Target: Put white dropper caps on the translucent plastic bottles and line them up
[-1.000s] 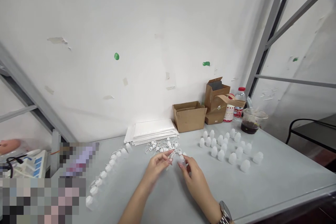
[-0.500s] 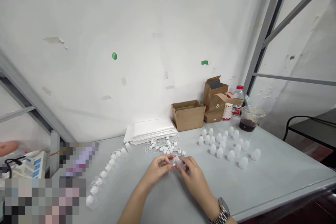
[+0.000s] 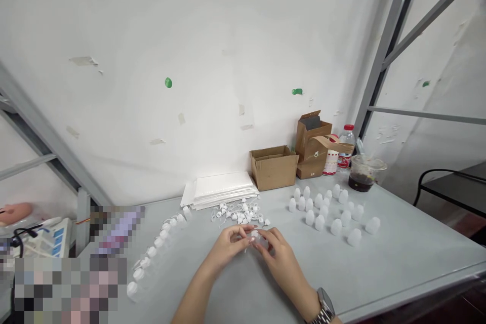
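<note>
Between my two hands is a small translucent white plastic bottle [image 3: 261, 239] with a white cap [image 3: 254, 233] at its top; fingers cover much of both. My left hand [image 3: 228, 245] pinches at the cap, a bit of thin white cord showing below its fingertips. My right hand [image 3: 278, 252], with a watch on the wrist, closes its fingers around the bottle. Just beyond my fingers lies a pile of white caps with cords [image 3: 243, 211]. A slanting row of capped bottles [image 3: 152, 251] stands to the left, and several similar small bottles [image 3: 336, 227] stand to the right.
Flat white packets [image 3: 222, 185] lie stacked against the wall. Behind on the right are a cardboard box [image 3: 275, 169], a brown paper bag [image 3: 309, 149], a red-capped water bottle [image 3: 346, 144] and a plastic bowl of dark liquid [image 3: 360, 181]. A power strip [image 3: 56, 240] is at far left.
The cord loop that stuck up above the cap is now lower or hidden, and the cap's top shows between my fingers. The whole view has shifted slightly.
</note>
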`<state>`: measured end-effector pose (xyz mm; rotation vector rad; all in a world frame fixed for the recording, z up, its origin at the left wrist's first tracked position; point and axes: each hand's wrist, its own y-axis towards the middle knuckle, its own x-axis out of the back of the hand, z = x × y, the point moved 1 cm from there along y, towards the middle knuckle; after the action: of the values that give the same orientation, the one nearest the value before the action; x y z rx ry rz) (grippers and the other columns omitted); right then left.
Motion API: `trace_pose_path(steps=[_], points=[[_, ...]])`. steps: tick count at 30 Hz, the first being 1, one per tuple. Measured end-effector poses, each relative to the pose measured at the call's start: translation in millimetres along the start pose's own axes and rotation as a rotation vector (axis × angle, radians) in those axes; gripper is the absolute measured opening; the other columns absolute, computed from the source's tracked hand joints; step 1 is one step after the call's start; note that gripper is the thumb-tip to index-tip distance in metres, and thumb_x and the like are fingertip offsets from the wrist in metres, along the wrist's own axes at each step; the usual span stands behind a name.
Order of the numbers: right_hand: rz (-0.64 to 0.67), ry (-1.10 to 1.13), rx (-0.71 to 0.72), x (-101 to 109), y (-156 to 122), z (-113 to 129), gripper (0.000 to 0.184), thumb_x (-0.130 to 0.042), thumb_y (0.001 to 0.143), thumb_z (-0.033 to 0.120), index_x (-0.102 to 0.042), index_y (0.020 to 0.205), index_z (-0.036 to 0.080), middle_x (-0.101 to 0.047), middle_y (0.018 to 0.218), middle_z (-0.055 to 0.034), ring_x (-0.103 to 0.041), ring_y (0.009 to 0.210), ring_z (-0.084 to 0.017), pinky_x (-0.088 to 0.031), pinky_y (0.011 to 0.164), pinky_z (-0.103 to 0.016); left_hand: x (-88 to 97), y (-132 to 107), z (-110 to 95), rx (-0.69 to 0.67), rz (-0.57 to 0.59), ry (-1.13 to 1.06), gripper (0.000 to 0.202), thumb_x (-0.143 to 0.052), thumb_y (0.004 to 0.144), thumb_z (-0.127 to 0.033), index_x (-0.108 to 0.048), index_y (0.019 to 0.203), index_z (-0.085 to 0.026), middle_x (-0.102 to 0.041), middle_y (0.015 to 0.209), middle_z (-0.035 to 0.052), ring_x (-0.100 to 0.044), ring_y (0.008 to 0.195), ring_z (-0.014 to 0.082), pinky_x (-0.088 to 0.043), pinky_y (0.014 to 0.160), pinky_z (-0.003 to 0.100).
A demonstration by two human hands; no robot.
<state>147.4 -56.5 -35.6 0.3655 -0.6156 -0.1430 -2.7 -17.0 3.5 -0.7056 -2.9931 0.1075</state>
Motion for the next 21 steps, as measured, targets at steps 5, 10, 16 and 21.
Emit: trace_pose_path(steps=[5,10,16,21], points=[[0.016,0.051,-0.012,-0.1,-0.1,-0.3,0.021,-0.050,0.081,0.024,-0.059,0.100,0.024,-0.058,0.082,-0.0016,-0.056,0.065,-0.015,-0.049,0.065,-0.029,-1.5,1.4,1.1,0.003,-0.024,-0.033,0.027,-0.070,0.058,-0.036,-0.049,0.056,-0.019,-0.063,0.109,0.0114,-0.055,0.105,0.0253,-0.042,0.087,0.035],[0.029,0.077,-0.031,-1.1,0.5,-1.0,0.020,-0.050,0.081,0.027,-0.060,0.098,0.023,-0.057,0.079,-0.0014,-0.054,0.064,-0.015,-0.048,0.064,-0.028,-2.5,3.8,4.1,-0.038,-0.056,-0.054,0.028,-0.072,0.055,-0.036,-0.051,0.051,-0.018,-0.063,0.109,0.0124,-0.053,0.108,0.0271,-0.042,0.089,0.037],[0.086,0.177,-0.098,1.2,0.7,6.2,0.020,-0.054,0.079,0.030,-0.063,0.093,0.021,-0.058,0.076,-0.0015,-0.053,0.065,-0.015,-0.045,0.064,-0.026,-3.3,5.2,5.6,-0.057,-0.056,-0.108,0.029,-0.075,0.053,-0.034,-0.052,0.050,-0.017,-0.068,0.095,0.0116,-0.060,0.094,0.0266,-0.042,0.085,0.038],[0.098,0.269,-0.166,0.9,1.3,8.1,0.014,-0.056,0.076,0.030,-0.065,0.080,0.020,-0.058,0.072,-0.0012,-0.052,0.065,-0.015,-0.043,0.064,-0.025,-5.5,3.9,3.1,-0.084,-0.100,-0.252,0.025,-0.057,0.073,-0.043,-0.059,0.074,-0.018,-0.071,0.084,0.0079,-0.062,0.090,0.0232,-0.038,0.088,0.038]])
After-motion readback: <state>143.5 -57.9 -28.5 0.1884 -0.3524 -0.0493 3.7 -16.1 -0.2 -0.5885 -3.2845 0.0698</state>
